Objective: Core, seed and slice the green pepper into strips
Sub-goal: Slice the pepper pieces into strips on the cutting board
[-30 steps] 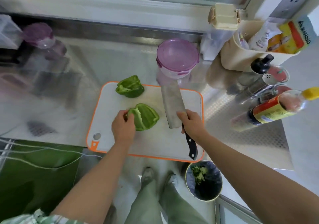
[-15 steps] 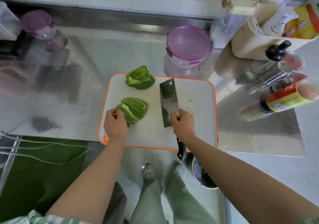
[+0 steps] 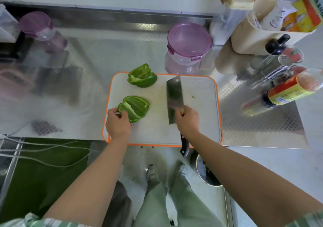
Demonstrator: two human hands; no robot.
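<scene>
Two green pepper halves lie cut side up on a white cutting board (image 3: 197, 120) with an orange rim. The near half (image 3: 135, 108) sits at the board's left side, and my left hand (image 3: 118, 124) pinches its near-left edge. The far half (image 3: 142, 76) rests alone at the board's back edge. My right hand (image 3: 187, 121) grips a cleaver (image 3: 174, 98) by its black handle, blade pointing away, to the right of the near half and apart from it.
A purple-lidded plastic container (image 3: 188, 43) stands just behind the board. Sauce bottles (image 3: 286, 93) and shakers crowd the counter at right beside a beige caddy (image 3: 258, 39). A waste bin (image 3: 206, 170) with green scraps sits on the floor below the counter edge.
My left hand has kept its hold on the near pepper half, drawing it left on the board. The cleaver stays raised in my right hand to its right.
</scene>
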